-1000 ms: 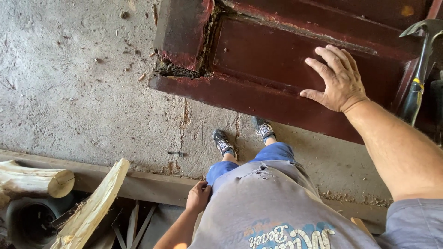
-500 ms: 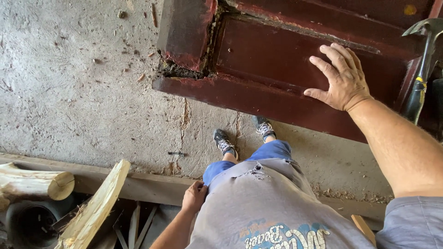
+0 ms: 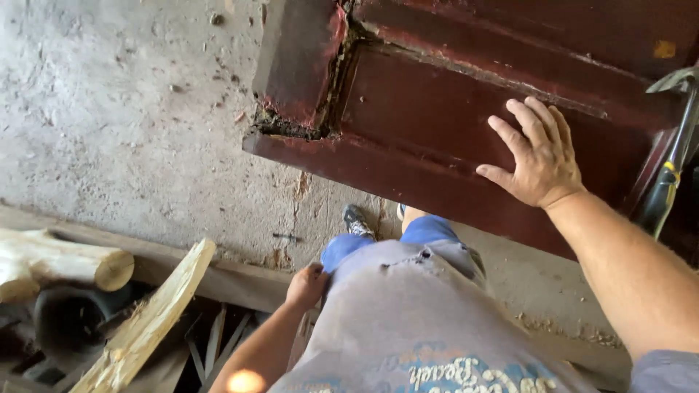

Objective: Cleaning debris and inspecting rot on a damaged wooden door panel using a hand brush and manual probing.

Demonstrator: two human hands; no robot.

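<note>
Here, right hand (image 3: pixel 540 161) flat on dark-red door (image 3: pixel 437 131) (fingers spread), hammer (image 3: pixel 666 182) beside.

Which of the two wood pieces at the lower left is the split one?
The pale split plank, leaning diagonally with a flat, splintery face. The other is a round log lying to its left, showing a circular cut end.

Door (image 3: pixel 466 109) cut off top and right; hammer (image 3: pixel 666 182) head partly out of frame.
</note>
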